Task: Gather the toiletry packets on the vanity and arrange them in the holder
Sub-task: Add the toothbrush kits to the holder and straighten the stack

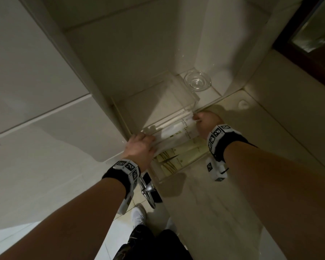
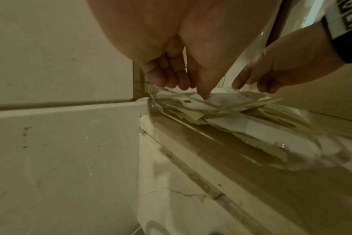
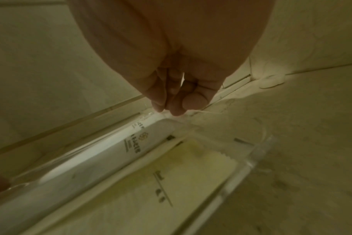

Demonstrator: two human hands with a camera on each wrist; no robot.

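Note:
A clear acrylic holder (image 1: 176, 174) stands on the vanity against the wall. Inside it lie white toiletry packets (image 1: 176, 133) on top of cream packets with a green print (image 1: 174, 160). My left hand (image 1: 142, 145) is at the left end of the stack. Its thumb (image 2: 204, 93) presses down on the top packets (image 2: 221, 101) and its fingers (image 2: 167, 77) curl over their end. My right hand (image 1: 204, 121) is at the right end, its bunched fingertips (image 3: 175, 108) pinching the corner of a white packet (image 3: 120, 152). A cream packet (image 3: 171, 182) lies beside it, against the holder's wall (image 3: 245, 165).
An empty glass bowl (image 1: 197, 81) sits behind the holder in the corner. A chrome fitting (image 1: 148, 190) sticks out below my left wrist. A small white blob (image 1: 243, 104) lies on the counter (image 1: 223, 203) to the right. The wall (image 1: 45, 81) stands close on the left.

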